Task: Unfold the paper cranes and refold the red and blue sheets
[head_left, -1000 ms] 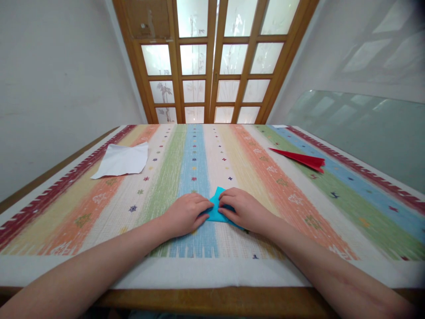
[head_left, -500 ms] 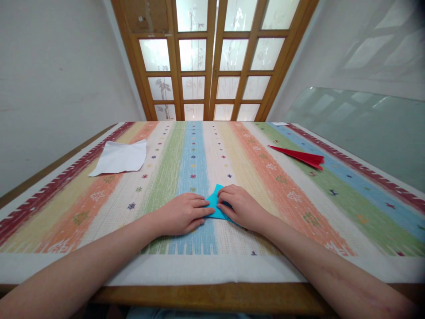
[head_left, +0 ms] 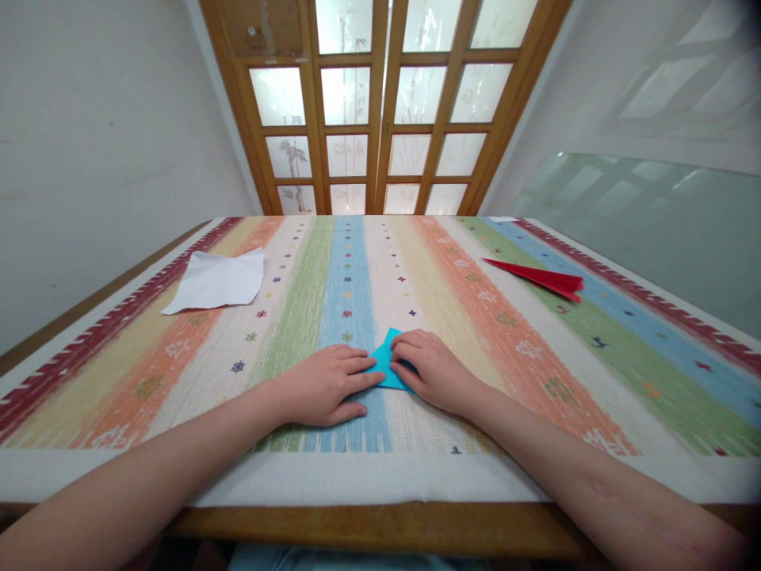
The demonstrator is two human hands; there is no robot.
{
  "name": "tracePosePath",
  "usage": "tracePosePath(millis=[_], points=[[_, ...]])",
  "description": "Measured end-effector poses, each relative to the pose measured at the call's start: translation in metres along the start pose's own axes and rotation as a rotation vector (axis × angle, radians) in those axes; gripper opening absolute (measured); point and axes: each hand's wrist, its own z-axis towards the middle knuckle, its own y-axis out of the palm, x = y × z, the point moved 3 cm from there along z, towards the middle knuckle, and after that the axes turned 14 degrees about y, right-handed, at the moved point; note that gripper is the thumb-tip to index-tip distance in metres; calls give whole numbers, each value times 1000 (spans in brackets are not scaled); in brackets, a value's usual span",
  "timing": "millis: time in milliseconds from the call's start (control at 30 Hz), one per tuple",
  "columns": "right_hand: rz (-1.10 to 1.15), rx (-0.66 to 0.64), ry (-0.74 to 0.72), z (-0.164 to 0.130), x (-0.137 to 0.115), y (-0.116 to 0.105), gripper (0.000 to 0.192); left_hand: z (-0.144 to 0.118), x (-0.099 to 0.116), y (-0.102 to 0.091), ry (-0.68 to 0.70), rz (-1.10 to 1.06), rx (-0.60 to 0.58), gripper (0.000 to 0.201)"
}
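A small sheet of bright blue folded paper [head_left: 385,357] lies on the striped tablecloth, close to the table's front edge. My left hand [head_left: 334,385] rests flat with its fingers stretched out, the fingertips pressing on the paper's left part. On the right side, my right hand [head_left: 434,371] has its fingers curled together and grips the paper's edge. Part of the paper is hidden under both hands. One pointed corner shows beyond the fingers.
A white sheet of paper [head_left: 217,279] lies at the left of the tablecloth [head_left: 297,317]. To the right is a red folded paper dart [head_left: 538,277]. Glass-paned wooden doors [head_left: 380,111] stand behind the table, and a glass panel [head_left: 642,230] leans at the right wall.
My left thumb has spread a little away from the other fingers. The right hand keeps its place on the blue paper. The view has shifted very slightly.
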Motion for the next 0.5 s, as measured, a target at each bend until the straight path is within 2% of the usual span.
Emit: tracePosePath(millis=[233, 500], points=[[-4, 7, -9, -1, 0, 1, 11, 0, 8, 5, 7, -15, -75, 74], [-21, 13, -8, 0, -2, 1, 11, 1, 10, 4, 30, -60, -61, 81]])
